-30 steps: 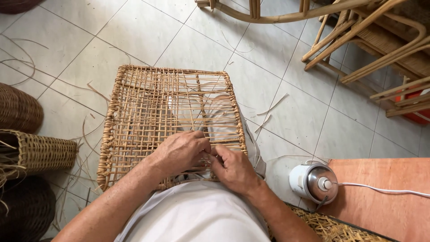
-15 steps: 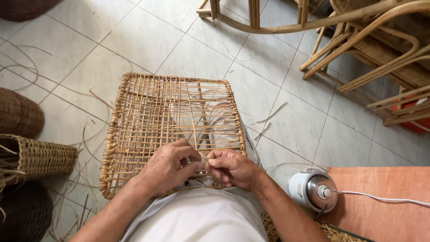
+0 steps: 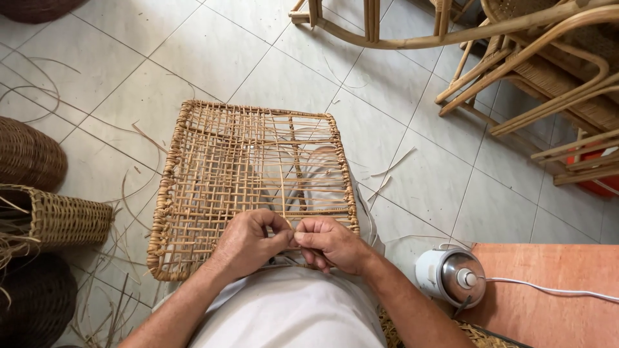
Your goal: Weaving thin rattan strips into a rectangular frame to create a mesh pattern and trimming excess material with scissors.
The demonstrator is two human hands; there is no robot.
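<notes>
Woven rattan panel (image 3: 251,183): flat across the person's lap, far edge over the tiled floor (image 3: 129,58), right part only partly woven. Left hand (image 3: 248,243) and right hand (image 3: 332,243): fingertips meeting, both pinching a thin cane strand (image 3: 282,187) at the near edge. Baskets (image 3: 55,219) at left, contents not discernible. Loose strips on tiles. Rattan chair frames (image 3: 516,64) upper right, cut off. Small white appliance (image 3: 448,274) beside orange board (image 3: 548,303).

The woven panel (image 3: 251,180) at centre frame is pale, matt cane on a rough wrapped rim. The floor (image 3: 116,71) is smooth, faintly glossy grey tile. At lower right, a shiny metal and white plastic appliance (image 3: 449,276) sits beside a matt reddish wooden board (image 3: 548,316). The chair frames (image 3: 516,58) at upper right are smooth rattan.
</notes>
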